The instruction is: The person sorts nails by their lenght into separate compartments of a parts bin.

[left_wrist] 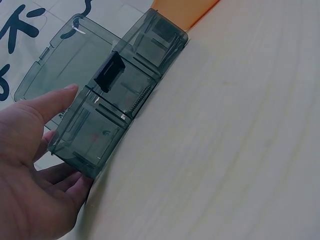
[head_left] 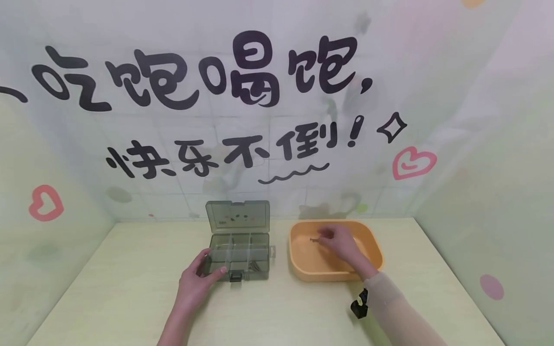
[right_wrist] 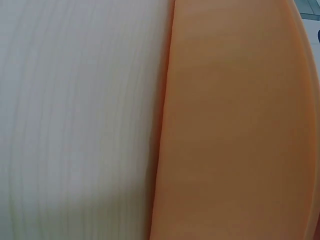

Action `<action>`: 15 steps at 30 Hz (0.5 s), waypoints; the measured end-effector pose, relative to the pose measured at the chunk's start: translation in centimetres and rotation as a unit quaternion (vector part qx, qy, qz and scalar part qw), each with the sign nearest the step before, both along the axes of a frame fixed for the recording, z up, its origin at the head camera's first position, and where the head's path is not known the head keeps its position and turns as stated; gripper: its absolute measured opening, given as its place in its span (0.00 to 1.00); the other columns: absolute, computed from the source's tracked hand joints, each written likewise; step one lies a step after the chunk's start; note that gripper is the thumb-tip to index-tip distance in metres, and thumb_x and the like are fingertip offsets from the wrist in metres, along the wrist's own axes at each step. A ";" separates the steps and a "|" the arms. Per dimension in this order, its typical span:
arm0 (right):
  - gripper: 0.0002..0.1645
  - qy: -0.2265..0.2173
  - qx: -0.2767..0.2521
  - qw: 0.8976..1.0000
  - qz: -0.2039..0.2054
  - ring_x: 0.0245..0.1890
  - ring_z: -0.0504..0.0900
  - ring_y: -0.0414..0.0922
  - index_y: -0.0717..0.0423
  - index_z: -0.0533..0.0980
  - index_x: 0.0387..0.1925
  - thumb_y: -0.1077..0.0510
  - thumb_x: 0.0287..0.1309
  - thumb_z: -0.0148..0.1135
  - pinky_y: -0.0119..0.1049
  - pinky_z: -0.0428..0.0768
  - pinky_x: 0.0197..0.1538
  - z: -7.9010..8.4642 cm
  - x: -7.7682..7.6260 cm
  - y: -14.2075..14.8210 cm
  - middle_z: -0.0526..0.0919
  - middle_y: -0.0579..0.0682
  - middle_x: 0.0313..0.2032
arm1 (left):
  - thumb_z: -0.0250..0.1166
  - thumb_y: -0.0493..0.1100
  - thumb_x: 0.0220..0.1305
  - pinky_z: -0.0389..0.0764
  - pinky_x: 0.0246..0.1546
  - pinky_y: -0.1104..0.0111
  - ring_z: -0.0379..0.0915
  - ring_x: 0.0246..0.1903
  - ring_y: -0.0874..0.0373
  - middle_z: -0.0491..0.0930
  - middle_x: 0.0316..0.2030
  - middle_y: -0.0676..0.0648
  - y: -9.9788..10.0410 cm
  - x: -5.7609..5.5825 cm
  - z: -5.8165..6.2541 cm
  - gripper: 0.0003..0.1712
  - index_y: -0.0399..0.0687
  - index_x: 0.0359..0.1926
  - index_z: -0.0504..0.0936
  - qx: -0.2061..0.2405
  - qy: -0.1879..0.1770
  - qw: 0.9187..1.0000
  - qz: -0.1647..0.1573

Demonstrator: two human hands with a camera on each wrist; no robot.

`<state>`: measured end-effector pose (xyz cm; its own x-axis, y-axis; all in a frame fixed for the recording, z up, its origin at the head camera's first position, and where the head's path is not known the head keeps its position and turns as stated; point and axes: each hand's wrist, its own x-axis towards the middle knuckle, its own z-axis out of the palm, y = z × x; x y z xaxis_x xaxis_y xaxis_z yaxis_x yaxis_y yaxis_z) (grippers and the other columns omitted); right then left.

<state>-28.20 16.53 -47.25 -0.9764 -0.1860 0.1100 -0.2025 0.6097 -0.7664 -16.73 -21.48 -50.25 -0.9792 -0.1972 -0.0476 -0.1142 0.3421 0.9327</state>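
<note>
A translucent grey compartment box (head_left: 239, 253) stands on the table with its lid (head_left: 238, 217) raised at the back. My left hand (head_left: 196, 279) grips the box's left end, thumb over the front edge and fingers around the side, as the left wrist view also shows. Several small metal screws (head_left: 254, 265) lie in the front right compartment. Over the orange tray (head_left: 298, 272) is my right hand (head_left: 339, 241), pinching a small metal screw (head_left: 313, 240) between thumb and fingers. The right wrist view shows only the tray's side (right_wrist: 235, 120) and the table; the hand is outside it.
The pale wooden table (head_left: 277, 312) carries the box at left and the tray to its right, a narrow gap between them. A printed backdrop (head_left: 259, 192) rises right behind both, with walls on either side. A black device (head_left: 360, 305) is strapped to the right wrist.
</note>
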 end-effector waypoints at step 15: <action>0.11 0.024 0.048 0.999 -0.009 0.40 0.86 0.53 0.68 0.85 0.43 0.72 0.57 0.69 0.46 0.88 0.44 -0.7 -0.3 0.7 0.88 0.57 0.37 | 0.74 0.49 0.64 0.62 0.73 0.49 0.50 0.74 0.30 0.53 0.75 0.25 0.0 0.1 0.2 0.48 0.39 0.77 0.60 0.000 0.002 1.000 0.001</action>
